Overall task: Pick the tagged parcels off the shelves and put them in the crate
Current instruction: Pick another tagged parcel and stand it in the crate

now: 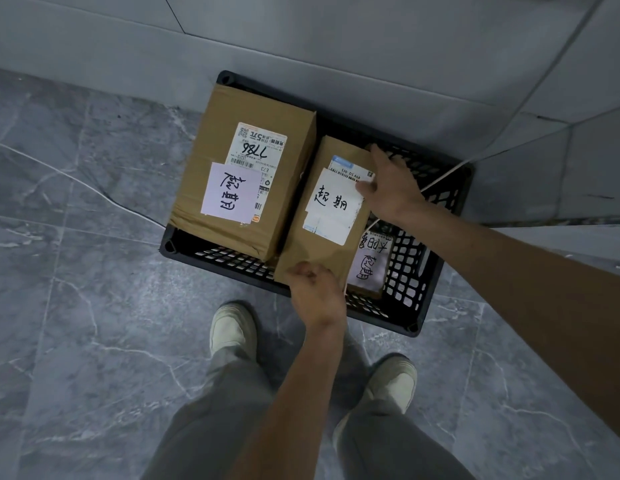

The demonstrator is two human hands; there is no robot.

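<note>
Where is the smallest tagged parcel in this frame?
In the head view, the smallest parcel sits low in the black crate, toward its right side, partly hidden under the middle parcel held by both hands.

A parcel depot or storeroom, to judge by the labelled cardboard parcels (pixel 242 174) with handwritten tags in a black plastic crate (pixel 410 271) on a grey marbled tile floor (pixel 94 306).

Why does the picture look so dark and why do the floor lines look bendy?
Head view: dim, bluish light, so the crate is almost black; the wide-angle lens bows the floor tile lines toward the edges; the white tags on the parcels stay readable, without glare.
</note>
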